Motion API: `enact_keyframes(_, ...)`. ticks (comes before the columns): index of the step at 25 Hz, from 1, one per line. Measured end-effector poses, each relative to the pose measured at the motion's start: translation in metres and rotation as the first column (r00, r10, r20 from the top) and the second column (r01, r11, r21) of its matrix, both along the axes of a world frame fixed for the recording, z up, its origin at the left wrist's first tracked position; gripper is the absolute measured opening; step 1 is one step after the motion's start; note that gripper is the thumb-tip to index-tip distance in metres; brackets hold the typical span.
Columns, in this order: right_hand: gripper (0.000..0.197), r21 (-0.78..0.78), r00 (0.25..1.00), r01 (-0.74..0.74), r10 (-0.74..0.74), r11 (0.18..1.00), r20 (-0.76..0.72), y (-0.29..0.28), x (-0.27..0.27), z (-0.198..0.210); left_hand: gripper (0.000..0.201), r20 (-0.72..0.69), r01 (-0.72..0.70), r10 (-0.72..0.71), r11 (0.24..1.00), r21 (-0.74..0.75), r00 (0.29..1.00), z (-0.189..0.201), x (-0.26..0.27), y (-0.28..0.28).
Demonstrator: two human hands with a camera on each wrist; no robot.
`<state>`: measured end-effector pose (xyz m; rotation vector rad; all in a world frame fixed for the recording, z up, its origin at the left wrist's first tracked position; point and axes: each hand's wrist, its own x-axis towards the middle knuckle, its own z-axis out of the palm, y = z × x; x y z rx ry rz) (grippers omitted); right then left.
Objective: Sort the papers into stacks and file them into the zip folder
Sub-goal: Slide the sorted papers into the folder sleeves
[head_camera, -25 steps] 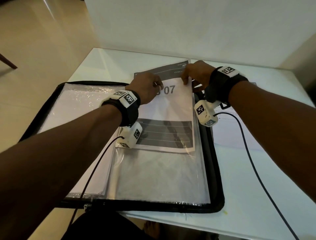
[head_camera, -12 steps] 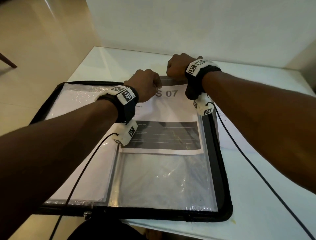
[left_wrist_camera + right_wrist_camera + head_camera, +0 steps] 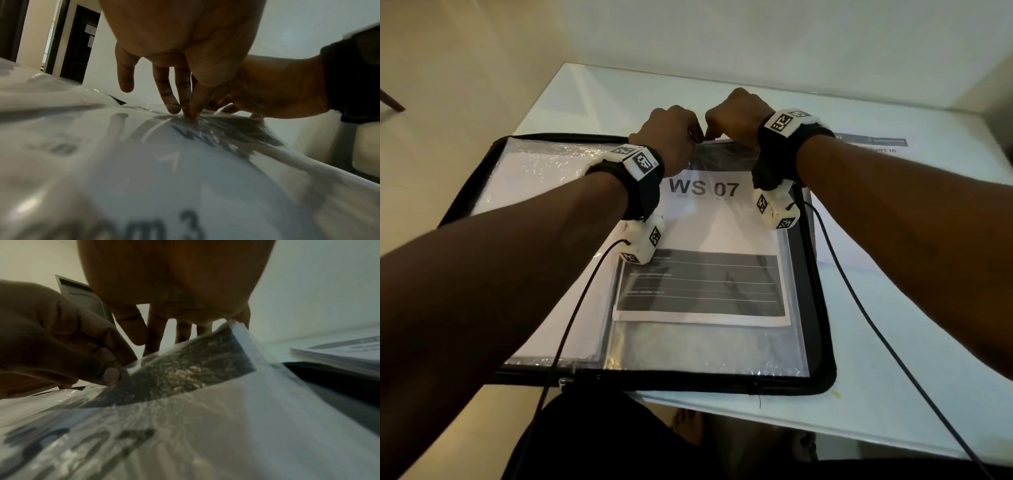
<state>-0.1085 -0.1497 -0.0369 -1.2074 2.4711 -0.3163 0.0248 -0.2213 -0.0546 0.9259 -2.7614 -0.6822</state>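
The black zip folder (image 3: 822, 308) lies open on the white table. A paper stack headed "WS 07" (image 3: 715, 233) sits in the folder's right clear sleeve (image 3: 705, 346). Both hands meet at the sleeve's top edge. My left hand (image 3: 674, 132) pinches the thin plastic edge (image 3: 131, 365) between thumb and fingertips. My right hand (image 3: 736, 116) is curled over the top of the paper stack (image 3: 185, 366), its fingers behind the lifted top edge. The left wrist view shows the left hand's fingertips (image 3: 172, 107) down on the sleeve, with the right hand (image 3: 277, 91) just beyond them.
Another stack of printed papers (image 3: 869, 144) lies on the table right of the folder. The left sleeve (image 3: 534, 192) holds white sheets. Wrist camera cables (image 3: 859, 308) trail across the folder and table. The table's near edge (image 3: 791, 425) is just past the folder.
The paper stack has slid down into the right sleeve, so its dark header no longer sticks out. The right hand moved left, and both hands came together at the top edge.
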Motion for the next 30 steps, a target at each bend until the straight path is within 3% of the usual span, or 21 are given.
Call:
enact_keyframes(5,0.025,-0.061,0.972,0.126,-0.112,0.99,0.205,0.02,0.006,-0.009,0.025,0.005,-0.024,0.025,0.999,-0.025,1.0,-0.002,-0.003,0.006)
enact_keyframes(10,0.03,-0.115,0.943,0.135,-0.092,0.984,0.319,0.019,0.011,-0.009,0.024,0.003,-0.052,0.052,0.998,-0.041,0.999,0.0,-0.001,0.003)
enact_keyframes(15,0.032,-0.122,0.961,0.096,-0.06,0.988,0.271,0.028,0.011,-0.004,0.029,-0.003,0.018,-0.018,1.0,-0.007,1.0,0.004,0.003,0.01)
enact_keyframes(18,0.038,-0.343,0.973,0.199,-0.145,0.918,0.178,0.054,0.006,-0.007,0.028,-0.05,-0.005,0.008,0.998,0.057,0.999,0.015,0.008,0.016)
enact_keyframes(20,0.047,-0.459,0.939,0.332,-0.239,0.824,0.249,0.08,0.007,-0.013,0.026,-0.091,-0.055,0.064,0.994,0.091,0.994,0.02,0.011,0.017)
enact_keyframes(22,0.053,-0.478,0.862,0.473,-0.279,0.74,0.423,0.105,0.011,-0.02,0.026,-0.125,-0.103,0.118,0.988,0.117,0.985,0.02,0.013,0.014)
enact_keyframes(24,0.042,-0.399,0.694,0.604,-0.21,0.69,0.689,0.13,0.026,-0.017,0.029,-0.144,-0.143,0.161,0.981,0.132,0.976,0.022,0.015,0.011)
enact_keyframes(26,0.035,-0.288,0.547,0.599,-0.119,0.747,0.829,0.152,0.05,-0.012,0.032,-0.153,-0.184,0.209,0.969,0.166,0.966,0.023,0.018,0.009)
enact_keyframes(28,0.054,-0.21,0.423,0.567,-0.063,0.796,0.904,0.168,0.07,-0.015,0.021,-0.157,-0.213,0.246,0.956,0.2,0.956,0.022,0.024,0.016)
enact_keyframes(29,0.065,-0.183,0.33,0.574,-0.02,0.798,0.944,0.172,0.079,-0.021,0.022,-0.152,-0.224,0.26,0.95,0.216,0.954,0.021,0.03,0.023)
enact_keyframes(30,0.074,-0.165,0.235,0.586,0.029,0.793,0.972,0.175,0.088,-0.027,0.035,-0.13,-0.231,0.268,0.942,0.241,0.955,0.02,0.038,0.031)
